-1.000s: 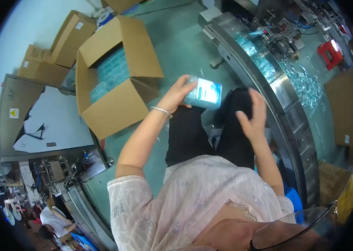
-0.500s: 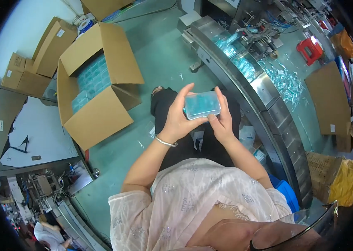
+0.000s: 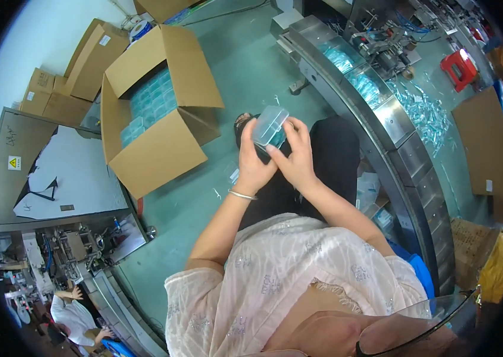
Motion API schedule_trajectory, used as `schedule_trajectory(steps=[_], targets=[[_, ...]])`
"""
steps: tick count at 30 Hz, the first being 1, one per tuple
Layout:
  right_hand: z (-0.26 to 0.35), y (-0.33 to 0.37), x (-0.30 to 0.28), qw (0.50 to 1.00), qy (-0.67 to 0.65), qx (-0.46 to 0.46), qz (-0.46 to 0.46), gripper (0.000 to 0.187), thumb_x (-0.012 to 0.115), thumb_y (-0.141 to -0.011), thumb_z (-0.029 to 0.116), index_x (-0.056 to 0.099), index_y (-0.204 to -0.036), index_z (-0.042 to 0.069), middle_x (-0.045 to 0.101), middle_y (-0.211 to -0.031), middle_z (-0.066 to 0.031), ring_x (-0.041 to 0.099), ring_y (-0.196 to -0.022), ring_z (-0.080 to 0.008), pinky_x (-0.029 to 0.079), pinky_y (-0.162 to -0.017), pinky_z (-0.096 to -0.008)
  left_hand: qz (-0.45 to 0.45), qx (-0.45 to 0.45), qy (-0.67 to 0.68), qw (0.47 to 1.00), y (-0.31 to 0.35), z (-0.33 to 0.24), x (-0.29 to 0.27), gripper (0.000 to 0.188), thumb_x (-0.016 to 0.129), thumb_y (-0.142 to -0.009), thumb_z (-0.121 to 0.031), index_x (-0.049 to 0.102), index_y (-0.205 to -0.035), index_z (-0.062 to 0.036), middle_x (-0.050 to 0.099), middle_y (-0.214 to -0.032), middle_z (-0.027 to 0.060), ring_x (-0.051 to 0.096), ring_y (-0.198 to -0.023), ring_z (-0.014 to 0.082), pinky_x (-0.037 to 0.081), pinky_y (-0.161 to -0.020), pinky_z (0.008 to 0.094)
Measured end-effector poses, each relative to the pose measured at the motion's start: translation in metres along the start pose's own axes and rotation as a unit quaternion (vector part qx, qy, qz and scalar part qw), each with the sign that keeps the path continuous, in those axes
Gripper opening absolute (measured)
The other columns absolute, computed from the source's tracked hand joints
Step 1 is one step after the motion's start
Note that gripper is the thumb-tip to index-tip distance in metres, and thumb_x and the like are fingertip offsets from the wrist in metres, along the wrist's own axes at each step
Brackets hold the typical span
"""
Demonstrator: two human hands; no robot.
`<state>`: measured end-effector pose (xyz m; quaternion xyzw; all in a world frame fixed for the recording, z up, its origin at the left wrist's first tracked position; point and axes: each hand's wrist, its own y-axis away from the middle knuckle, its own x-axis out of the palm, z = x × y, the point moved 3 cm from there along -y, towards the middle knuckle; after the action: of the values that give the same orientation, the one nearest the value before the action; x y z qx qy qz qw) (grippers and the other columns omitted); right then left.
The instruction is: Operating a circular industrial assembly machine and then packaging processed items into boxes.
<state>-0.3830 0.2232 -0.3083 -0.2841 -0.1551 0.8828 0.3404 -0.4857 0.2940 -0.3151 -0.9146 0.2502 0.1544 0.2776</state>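
I hold a small clear plastic box (image 3: 270,122) in front of my knees, tilted, with teal contents showing at its lower right side. My left hand (image 3: 254,169) grips its left side and underside. Around the right side curl the fingers of my right hand (image 3: 297,153), its thumb pressed on the near edge. Whether the lid is raised or closed I cannot tell. To the left stands an open cardboard carton (image 3: 159,152), with rows of similar teal-filled boxes (image 3: 155,98) inside.
A curved metal conveyor (image 3: 403,160) runs along my right, with teal pieces (image 3: 361,86) in its far sections and more scattered beyond (image 3: 424,116). A red stool (image 3: 458,69) stands farther off. Left are a metal cabinet (image 3: 2,199) and, lower down, another person (image 3: 73,318) at a machine.
The plastic box has been turned from nearly level to tilted and shifted within the grip. Both hands have turned with it. The whole view has moved slightly.
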Motion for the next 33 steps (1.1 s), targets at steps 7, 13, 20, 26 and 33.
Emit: schedule_trajectory(steps=[7,13,20,26,33], targets=[[-0.008,-0.007,-0.007,0.995,0.077,-0.055,-0.013,0.051,0.072,-0.063,0.011,0.056,-0.11,-0.001,0.046,-0.107,-0.0116,0.048,-0.093,-0.0228,0.042,-0.073,-0.0271,0.151,-0.048,0.153,0.975,-0.009,-0.008,-0.032,0.053,0.06,-0.073,-0.008,0.038,-0.121,-0.0049,0.039,-0.122,0.0089,0.04,-0.116,0.0196,0.036,-0.095,0.0347],[0.003,-0.014,0.011,0.999,-0.035,0.006,-0.017,0.082,0.069,-0.061,0.0,0.026,-0.131,-0.002,0.043,-0.103,-0.0193,0.048,-0.089,-0.0355,0.044,-0.077,-0.039,0.193,0.0,-0.018,0.981,-0.031,-0.026,-0.036,0.031,0.059,-0.078,-0.024,0.05,-0.1,-0.0048,0.048,-0.102,0.0136,0.05,-0.093,0.0262,0.042,-0.079,0.0332],[0.008,-0.011,0.007,0.977,-0.187,0.015,0.102,0.09,0.07,-0.058,0.001,0.024,-0.135,0.001,0.038,-0.115,-0.0209,0.043,-0.105,-0.0375,0.041,-0.087,-0.0385,0.17,-0.022,-0.163,0.972,-0.041,-0.018,-0.045,0.032,0.067,-0.072,-0.018,0.045,-0.089,-0.0021,0.047,-0.084,0.0121,0.048,-0.077,0.0273,0.042,-0.071,0.034],[-0.005,-0.004,0.013,0.985,-0.035,-0.044,0.162,0.098,0.079,-0.052,0.012,0.027,-0.135,0.003,0.037,-0.125,-0.0188,0.039,-0.115,-0.0356,0.033,-0.098,-0.0402,0.236,-0.04,-0.176,0.955,-0.044,-0.016,-0.043,0.058,0.063,-0.074,-0.018,0.036,-0.124,-0.0065,0.046,-0.108,0.0214,0.05,-0.095,0.0398,0.042,-0.084,0.0408],[0.001,0.004,0.028,0.987,0.09,-0.058,0.118,0.091,0.079,-0.052,0.021,0.035,-0.13,0.006,0.044,-0.116,-0.0132,0.043,-0.11,-0.0294,0.034,-0.082,-0.0417,0.277,-0.115,-0.199,0.933,-0.038,-0.003,-0.054,0.059,0.055,-0.08,-0.019,0.028,-0.131,-0.0076,0.039,-0.119,0.0228,0.041,-0.11,0.0411,0.038,-0.091,0.0422]])
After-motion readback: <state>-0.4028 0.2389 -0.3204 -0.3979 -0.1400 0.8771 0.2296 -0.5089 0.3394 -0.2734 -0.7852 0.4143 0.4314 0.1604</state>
